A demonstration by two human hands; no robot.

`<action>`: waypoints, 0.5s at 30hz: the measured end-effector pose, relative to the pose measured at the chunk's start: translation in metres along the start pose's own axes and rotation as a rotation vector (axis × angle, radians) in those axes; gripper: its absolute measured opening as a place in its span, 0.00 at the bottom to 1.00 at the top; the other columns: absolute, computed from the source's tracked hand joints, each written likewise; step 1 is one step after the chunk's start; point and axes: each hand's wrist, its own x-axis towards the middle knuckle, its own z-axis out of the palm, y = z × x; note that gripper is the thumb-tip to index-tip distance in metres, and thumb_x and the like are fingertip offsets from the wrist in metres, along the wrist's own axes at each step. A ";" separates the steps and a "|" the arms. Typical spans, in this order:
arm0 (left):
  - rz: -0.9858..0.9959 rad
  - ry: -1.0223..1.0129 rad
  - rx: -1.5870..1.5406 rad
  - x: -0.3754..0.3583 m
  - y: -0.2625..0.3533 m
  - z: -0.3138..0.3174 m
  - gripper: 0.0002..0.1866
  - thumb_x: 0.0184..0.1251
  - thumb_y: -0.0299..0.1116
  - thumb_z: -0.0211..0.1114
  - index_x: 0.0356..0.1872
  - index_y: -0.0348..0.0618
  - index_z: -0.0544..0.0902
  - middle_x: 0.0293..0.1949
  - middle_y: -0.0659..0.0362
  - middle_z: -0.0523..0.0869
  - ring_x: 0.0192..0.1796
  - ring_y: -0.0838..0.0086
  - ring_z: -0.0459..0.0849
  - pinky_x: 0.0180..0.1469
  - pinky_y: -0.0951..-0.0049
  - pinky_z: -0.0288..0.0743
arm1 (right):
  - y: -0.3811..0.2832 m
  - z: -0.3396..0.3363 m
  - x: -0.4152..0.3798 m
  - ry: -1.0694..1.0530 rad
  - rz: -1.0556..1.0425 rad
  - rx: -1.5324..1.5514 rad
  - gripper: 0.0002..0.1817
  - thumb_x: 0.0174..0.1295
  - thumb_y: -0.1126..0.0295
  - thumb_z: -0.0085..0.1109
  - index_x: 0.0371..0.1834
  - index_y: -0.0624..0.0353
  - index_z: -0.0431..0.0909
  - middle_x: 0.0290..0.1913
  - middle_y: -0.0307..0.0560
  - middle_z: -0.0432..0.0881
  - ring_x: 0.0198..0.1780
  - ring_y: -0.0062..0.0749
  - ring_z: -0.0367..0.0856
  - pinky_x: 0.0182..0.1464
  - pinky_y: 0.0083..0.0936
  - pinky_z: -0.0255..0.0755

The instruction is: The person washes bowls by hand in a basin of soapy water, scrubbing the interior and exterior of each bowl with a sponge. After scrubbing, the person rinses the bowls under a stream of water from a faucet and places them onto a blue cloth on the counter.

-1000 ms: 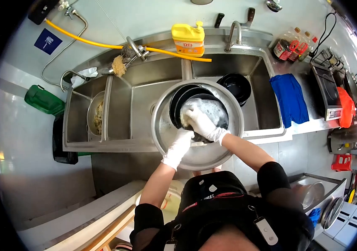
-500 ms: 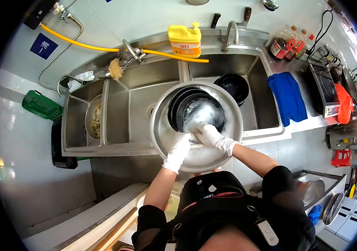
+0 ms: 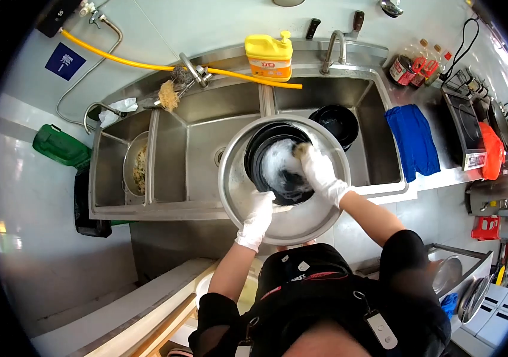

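A wide steel basin (image 3: 319, 223) rests across the front edge of the sinks, and black bowls (image 3: 254, 160) are stacked inside it. White suds cover the top bowl's inside. My left hand (image 3: 258, 215), in a white glove, is closed on the near rim of that bowl. In my gloved right hand (image 3: 320, 171) is a small tan scrubber (image 3: 301, 149), mostly covered by the fingers and pressed to the bowl's right inner side. More black bowls (image 3: 335, 124) sit in the right sink, behind the basin.
A yellow detergent jug (image 3: 269, 58) stands on the back ledge beside a yellow hose (image 3: 254, 78). A tan brush (image 3: 169, 95) hangs by the middle tap. The left sink holds a pan of food scraps (image 3: 138, 166). A blue cloth (image 3: 412, 143) drapes over the right counter.
My right hand has swept right and away from me along the inside of the bowl, uncovering the scrubber. My left hand stays at the near rim. The whole view has shifted slightly.
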 end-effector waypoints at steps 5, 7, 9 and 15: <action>-0.155 -0.037 -0.108 -0.021 0.036 0.031 0.16 0.57 0.19 0.51 0.48 0.30 0.72 0.46 0.49 0.78 0.39 0.55 0.83 0.41 0.50 0.85 | -0.016 0.045 -0.035 -0.189 -0.214 0.119 0.13 0.56 0.71 0.54 0.43 0.65 0.75 0.34 0.58 0.78 0.35 0.50 0.81 0.39 0.37 0.77; -0.162 0.023 -0.139 -0.022 0.040 0.041 0.18 0.56 0.17 0.50 0.50 0.28 0.69 0.47 0.44 0.77 0.42 0.48 0.82 0.42 0.43 0.83 | -0.044 0.040 -0.022 -0.052 -0.201 0.530 0.12 0.56 0.72 0.54 0.43 0.62 0.74 0.35 0.62 0.76 0.37 0.59 0.79 0.42 0.43 0.75; -0.200 0.027 -0.155 -0.022 0.040 0.041 0.21 0.53 0.14 0.49 0.52 0.28 0.67 0.49 0.40 0.76 0.47 0.41 0.81 0.42 0.34 0.81 | -0.053 0.037 0.003 0.012 -0.184 0.614 0.10 0.56 0.74 0.54 0.41 0.61 0.71 0.39 0.62 0.75 0.41 0.59 0.78 0.44 0.44 0.73; -0.220 -0.078 -0.014 0.007 -0.004 -0.007 0.22 0.51 0.15 0.49 0.53 0.28 0.66 0.46 0.45 0.77 0.42 0.41 0.82 0.42 0.42 0.84 | 0.004 0.014 0.037 0.186 -0.241 -0.212 0.11 0.57 0.70 0.48 0.42 0.56 0.75 0.43 0.49 0.75 0.46 0.39 0.72 0.47 0.34 0.67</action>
